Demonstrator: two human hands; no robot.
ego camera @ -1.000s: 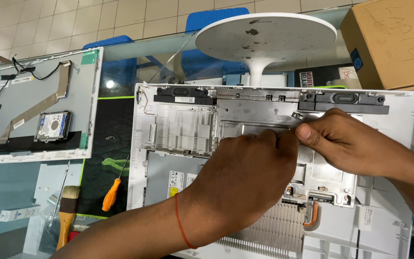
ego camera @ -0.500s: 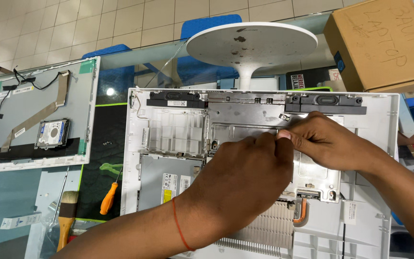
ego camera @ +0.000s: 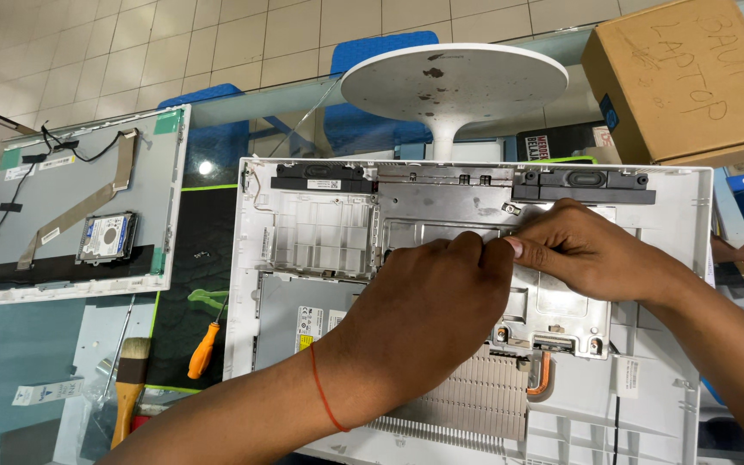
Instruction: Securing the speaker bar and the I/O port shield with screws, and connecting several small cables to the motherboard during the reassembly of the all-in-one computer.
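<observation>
We are working over a glass table (ego camera: 10, 362) on the opened white rear housing (ego camera: 682, 284) of an all-in-one computer, which lies flat and fills the middle and right of the view, its round white stand (ego camera: 454, 82) rising at the far edge. To the far left lies the detached display panel (ego camera: 71, 207), back side up, with flat ribbon cables taped to it and a small hard drive (ego camera: 107, 237) resting on it. A brown cardboard box (ego camera: 691, 77) sits far right. As we judge it, the teardown is well along: the screen is off and the drive is out, while the two black speaker bars (ego camera: 320, 178) along the far edge, the finned heatsink (ego camera: 484, 396) with its copper pipe near us and the grey metal shield plate (ego camera: 441, 202) at the centre remain in the housing. Our left hand (ego camera: 428, 314) is curled over the middle of that plate, fingers bent down; what it grips underneath we cannot tell. Our right hand (ego camera: 583, 250) meets it from the right, thumb and forefinger pinched together at the plate's surface, closed on something too small to make out. Near left, an orange-handled screwdriver (ego camera: 203, 349) and a wooden-handled brush (ego camera: 129, 387) lie untouched on the table.
</observation>
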